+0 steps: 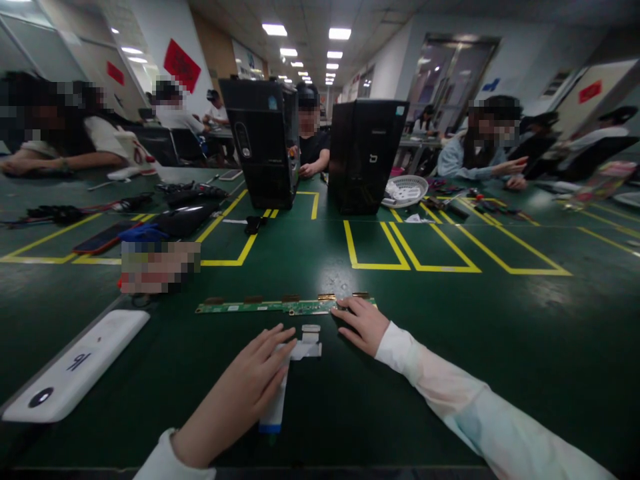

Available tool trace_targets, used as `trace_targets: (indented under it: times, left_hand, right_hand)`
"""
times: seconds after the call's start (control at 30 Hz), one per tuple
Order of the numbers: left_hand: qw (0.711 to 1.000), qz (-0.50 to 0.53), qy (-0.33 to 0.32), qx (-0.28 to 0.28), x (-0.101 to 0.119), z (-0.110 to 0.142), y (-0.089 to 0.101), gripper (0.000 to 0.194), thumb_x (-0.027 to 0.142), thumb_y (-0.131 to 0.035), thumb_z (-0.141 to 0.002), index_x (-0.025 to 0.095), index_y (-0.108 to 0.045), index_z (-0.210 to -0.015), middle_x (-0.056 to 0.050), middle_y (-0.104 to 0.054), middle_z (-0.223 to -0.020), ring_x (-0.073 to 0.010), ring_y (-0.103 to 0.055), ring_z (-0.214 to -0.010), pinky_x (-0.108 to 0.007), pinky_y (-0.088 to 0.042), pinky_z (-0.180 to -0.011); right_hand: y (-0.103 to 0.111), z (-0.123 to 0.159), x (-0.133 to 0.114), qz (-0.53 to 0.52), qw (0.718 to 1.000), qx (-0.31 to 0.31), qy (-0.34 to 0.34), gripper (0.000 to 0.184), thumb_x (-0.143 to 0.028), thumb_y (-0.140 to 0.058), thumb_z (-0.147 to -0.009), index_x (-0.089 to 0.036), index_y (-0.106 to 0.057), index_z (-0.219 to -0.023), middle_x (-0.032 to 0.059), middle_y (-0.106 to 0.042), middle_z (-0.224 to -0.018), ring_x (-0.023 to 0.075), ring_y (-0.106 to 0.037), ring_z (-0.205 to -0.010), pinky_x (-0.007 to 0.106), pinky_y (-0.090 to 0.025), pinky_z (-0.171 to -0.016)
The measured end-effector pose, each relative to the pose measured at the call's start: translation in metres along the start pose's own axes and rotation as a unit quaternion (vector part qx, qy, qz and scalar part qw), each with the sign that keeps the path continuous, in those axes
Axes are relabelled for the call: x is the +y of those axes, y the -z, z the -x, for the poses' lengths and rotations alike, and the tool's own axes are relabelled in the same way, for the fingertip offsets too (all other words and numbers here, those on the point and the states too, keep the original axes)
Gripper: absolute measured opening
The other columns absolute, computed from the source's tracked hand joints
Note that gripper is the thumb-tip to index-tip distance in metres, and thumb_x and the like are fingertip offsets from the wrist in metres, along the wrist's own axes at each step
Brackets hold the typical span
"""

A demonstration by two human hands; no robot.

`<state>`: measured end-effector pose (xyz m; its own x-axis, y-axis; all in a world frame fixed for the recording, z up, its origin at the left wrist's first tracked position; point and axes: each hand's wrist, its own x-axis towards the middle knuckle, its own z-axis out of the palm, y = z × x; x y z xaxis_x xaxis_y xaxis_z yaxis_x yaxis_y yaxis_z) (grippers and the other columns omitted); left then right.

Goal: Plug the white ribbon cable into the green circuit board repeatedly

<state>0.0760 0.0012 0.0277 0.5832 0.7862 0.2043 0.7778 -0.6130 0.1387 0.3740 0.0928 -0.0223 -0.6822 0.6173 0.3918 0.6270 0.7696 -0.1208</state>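
A long, narrow green circuit board (265, 307) lies across the green table in front of me, with copper-coloured tabs along its far edge. My right hand (364, 325) rests at the board's right end, fingers stretched out over it. Nearer to me lies a white flat ribbon cable (306, 349) with a bent shape, a connector at its far end and a blue tip at its near end. My left hand (257, 367) lies over the cable's left side with its fingers extended, hiding part of the strip. Neither hand is closed round anything.
Two black computer towers (265, 147) stand beyond the board. A white device (75, 367) lies at the left. Yellow tape (380, 267) marks rectangles on the table. Cables and tools lie at the left, and a white basket (407, 191) stands behind. Several people sit around.
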Motion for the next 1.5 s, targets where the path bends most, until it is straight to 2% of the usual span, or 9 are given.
trace_targets:
  times: [0.1, 0.27, 0.5, 0.67, 0.87, 1.13, 1.5]
  left_hand:
    - [0.999, 0.021, -0.037, -0.021, 0.012, -0.021, 0.003, 0.044, 0.026, -0.046, -0.095, 0.026, -0.046, -0.139, -0.004, -0.055, -0.141, -0.0197, -0.049, -0.130, -0.040, -0.046, -0.107]
    - [0.997, 0.010, -0.056, -0.061, 0.023, -0.044, -0.007, 0.046, 0.029, -0.050, -0.093, 0.019, -0.048, -0.137, -0.009, -0.057, -0.138, -0.0228, -0.054, -0.124, -0.041, -0.048, -0.103]
    - [0.999, -0.001, -0.028, -0.023, 0.037, -0.066, -0.024, 0.041, 0.024, -0.048, -0.092, 0.013, -0.053, -0.131, -0.012, -0.061, -0.131, -0.0242, -0.055, -0.122, -0.042, -0.047, -0.101]
    - [1.000, 0.004, -0.012, -0.015, 0.040, -0.066, -0.025, 0.042, 0.026, -0.047, -0.093, 0.011, -0.053, -0.132, -0.011, -0.061, -0.132, -0.0243, -0.056, -0.121, -0.042, -0.049, -0.100]
    - [1.000, 0.020, -0.010, 0.000, 0.036, -0.061, -0.025, 0.043, 0.032, -0.048, -0.094, 0.015, -0.052, -0.134, -0.008, -0.059, -0.136, -0.0226, -0.051, -0.127, -0.042, -0.047, -0.103]
    - [0.999, 0.018, -0.012, -0.025, 0.034, -0.059, -0.027, 0.050, 0.040, -0.046, -0.095, 0.017, -0.047, -0.138, -0.007, -0.054, -0.142, -0.0244, -0.047, -0.132, -0.044, -0.044, -0.105]
    - [1.000, 0.013, 0.023, -0.006, 0.044, -0.057, -0.030, 0.050, 0.039, -0.048, -0.094, 0.015, -0.047, -0.138, -0.009, -0.056, -0.140, -0.0250, -0.049, -0.130, -0.042, -0.044, -0.105]
  right_hand:
    - [-0.001, 0.000, 0.001, -0.002, 1.000, 0.002, -0.001, 0.040, -0.032, -0.053, -0.091, -0.016, -0.058, -0.127, 0.0154, -0.057, -0.125, 0.0274, -0.051, -0.116, 0.046, -0.048, -0.096]
    - [0.000, 0.000, 0.000, -0.010, 1.000, 0.008, 0.005, 0.041, -0.031, -0.054, -0.091, -0.014, -0.058, -0.127, 0.0160, -0.056, -0.125, 0.0264, -0.049, -0.117, 0.045, -0.045, -0.099]
    - [0.004, 0.001, -0.004, -0.006, 1.000, -0.001, -0.009, 0.041, -0.033, -0.051, -0.092, -0.015, -0.058, -0.128, 0.0162, -0.056, -0.126, 0.0272, -0.049, -0.116, 0.046, -0.046, -0.097]
    - [0.007, 0.002, -0.005, -0.012, 1.000, -0.009, -0.015, 0.041, -0.033, -0.050, -0.092, -0.015, -0.057, -0.128, 0.0159, -0.056, -0.127, 0.0272, -0.049, -0.118, 0.046, -0.045, -0.098]
    - [0.009, 0.003, -0.006, -0.022, 0.999, -0.010, -0.023, 0.040, -0.032, -0.048, -0.093, -0.016, -0.057, -0.128, 0.0154, -0.055, -0.129, 0.0268, -0.048, -0.119, 0.047, -0.044, -0.099]
    - [0.012, 0.002, -0.006, -0.028, 0.999, -0.021, -0.024, 0.041, -0.032, -0.046, -0.094, -0.016, -0.056, -0.129, 0.0159, -0.054, -0.130, 0.0277, -0.048, -0.120, 0.047, -0.045, -0.099]
    - [0.015, 0.001, -0.006, -0.031, 0.999, -0.026, -0.021, 0.041, -0.032, -0.047, -0.094, -0.014, -0.056, -0.130, 0.0167, -0.055, -0.129, 0.0279, -0.048, -0.121, 0.047, -0.045, -0.099]
